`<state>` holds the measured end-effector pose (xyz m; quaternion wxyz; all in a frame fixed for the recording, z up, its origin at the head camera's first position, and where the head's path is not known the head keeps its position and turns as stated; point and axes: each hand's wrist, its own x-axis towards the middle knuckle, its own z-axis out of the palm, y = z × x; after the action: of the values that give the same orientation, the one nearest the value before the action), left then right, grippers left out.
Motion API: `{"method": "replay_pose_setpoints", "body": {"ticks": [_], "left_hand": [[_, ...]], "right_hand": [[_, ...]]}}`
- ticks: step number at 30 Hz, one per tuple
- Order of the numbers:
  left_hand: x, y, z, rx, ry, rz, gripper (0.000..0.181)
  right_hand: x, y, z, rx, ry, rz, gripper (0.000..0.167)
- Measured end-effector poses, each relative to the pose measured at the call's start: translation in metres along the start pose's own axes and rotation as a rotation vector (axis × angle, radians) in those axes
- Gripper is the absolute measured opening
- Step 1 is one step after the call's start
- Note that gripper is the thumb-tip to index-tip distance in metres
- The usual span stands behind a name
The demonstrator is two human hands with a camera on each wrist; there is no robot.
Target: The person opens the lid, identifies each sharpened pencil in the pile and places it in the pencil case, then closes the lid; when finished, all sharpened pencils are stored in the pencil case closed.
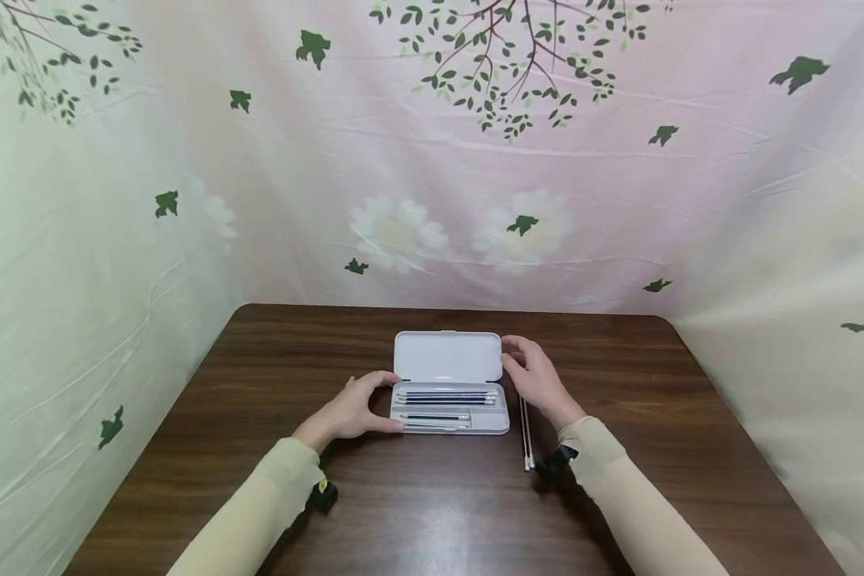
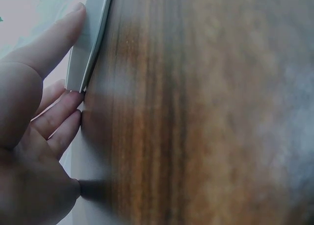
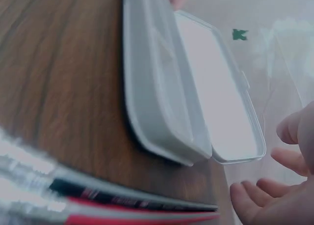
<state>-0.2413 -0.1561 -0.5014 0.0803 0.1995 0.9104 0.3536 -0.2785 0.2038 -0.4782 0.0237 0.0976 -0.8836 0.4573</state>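
Observation:
A white pencil case [image 1: 490, 422] lies unfolded on the table, its lid [image 1: 448, 357] hinged back away from me. Several pencils [image 1: 446, 397] fill the rear compartment, and more slim ones [image 1: 435, 417] lie in the front left one. My left hand [image 1: 351, 410] holds the case's left end, thumb at the front corner and fingers behind. In the left wrist view the thumb [image 2: 64, 38] presses on the case's side. My right hand [image 1: 540, 382] is at the lid's right edge with fingers loosely bent; the right wrist view shows them apart from the lid, holding nothing.
Two pencils [image 1: 526, 436], one dark and one red in the right wrist view, lie on the brown table [image 1: 295, 352] right of the case, below my right forearm. A printed fabric curtain [image 1: 446, 176] hangs around the table's back and sides.

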Motion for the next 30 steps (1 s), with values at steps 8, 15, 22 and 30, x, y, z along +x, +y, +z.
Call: {"method": "replay_pose_setpoints", "body": {"ticks": [8,15,22,30], "left_hand": [[0.0,-0.002,0.004,-0.045,0.006,0.01,0.102],[-0.001,-0.001,0.002,-0.067,0.023,-0.021,0.129],[0.0,-0.001,0.001,-0.058,0.02,-0.008,0.127],[0.002,-0.001,0.0,-0.061,0.017,0.009,0.123]], "right_hand": [[0.004,0.002,-0.002,0.42,-0.133,0.141,0.056],[0.002,-0.003,-0.004,0.453,-0.136,0.104,0.056],[-0.002,-0.005,-0.004,0.467,-0.114,0.062,0.046],[-0.012,0.0,-0.008,0.565,-0.08,0.023,0.038]]}}
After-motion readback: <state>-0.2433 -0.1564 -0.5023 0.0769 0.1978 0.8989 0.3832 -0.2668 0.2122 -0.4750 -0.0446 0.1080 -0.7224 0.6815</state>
